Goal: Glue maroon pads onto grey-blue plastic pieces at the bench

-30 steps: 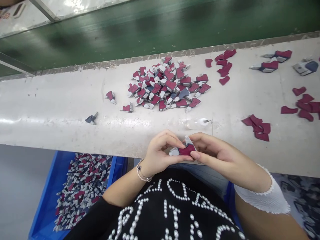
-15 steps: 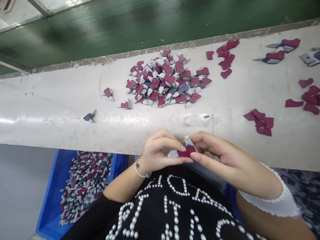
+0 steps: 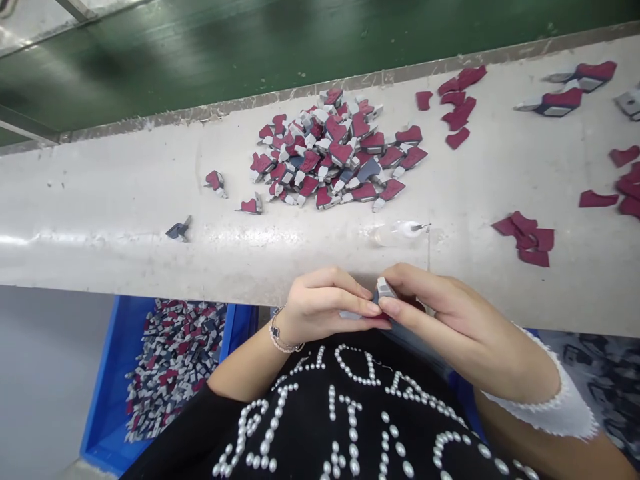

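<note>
Between both hands, low in front of my chest, is a small grey plastic part with a maroon face. My left hand pinches it from the left, the fingers covering much of it. From the right, the thumb and fingers of my right hand close on its light grey end. Beyond the hands lies a heap of similar grey, navy and maroon parts. A clear plastic bottle with a thin metal tip rests on its side between the heap and my hands.
Loose maroon pieces lie in groups on the white table to the right. Several single parts are left of the heap. A blue bin full of parts stands below on the left; dark parts fill the lower right.
The part has been turned between my fingers, so its maroon face is now mostly out of sight and its grey end points up. The view has shifted slightly.
</note>
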`<state>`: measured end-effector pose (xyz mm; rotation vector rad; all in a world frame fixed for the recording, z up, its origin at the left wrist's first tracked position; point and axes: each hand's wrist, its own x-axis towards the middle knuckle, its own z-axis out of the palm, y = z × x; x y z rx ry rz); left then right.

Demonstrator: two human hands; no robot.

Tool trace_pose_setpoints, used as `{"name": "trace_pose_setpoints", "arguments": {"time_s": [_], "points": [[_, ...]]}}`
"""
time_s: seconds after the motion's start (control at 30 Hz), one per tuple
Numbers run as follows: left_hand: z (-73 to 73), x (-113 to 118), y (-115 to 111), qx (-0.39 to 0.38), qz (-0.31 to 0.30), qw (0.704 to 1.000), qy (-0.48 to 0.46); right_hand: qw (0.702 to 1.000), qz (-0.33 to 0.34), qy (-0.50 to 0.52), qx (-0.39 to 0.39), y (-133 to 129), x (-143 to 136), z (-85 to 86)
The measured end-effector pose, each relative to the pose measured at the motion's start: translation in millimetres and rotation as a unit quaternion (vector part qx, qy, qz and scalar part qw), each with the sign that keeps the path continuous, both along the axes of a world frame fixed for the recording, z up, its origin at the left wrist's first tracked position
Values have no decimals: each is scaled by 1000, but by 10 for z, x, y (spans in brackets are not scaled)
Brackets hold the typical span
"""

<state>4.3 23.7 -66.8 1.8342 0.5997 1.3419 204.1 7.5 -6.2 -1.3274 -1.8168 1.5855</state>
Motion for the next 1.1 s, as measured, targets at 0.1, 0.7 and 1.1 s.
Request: {"name": "trace_pose_setpoints", "arguments": {"time_s": [0.1, 0.7, 1.1], "points": [[-11, -3, 12, -6, 20, 1000, 2, 1000, 2, -3, 11, -14, 17, -20], [26, -42, -4, 16, -3, 1000, 12, 987, 16, -91, 131, -42, -20, 99], [48, -81, -14, -136, 33, 986, 88, 985, 26, -73, 157, -43, 42, -52]]}}
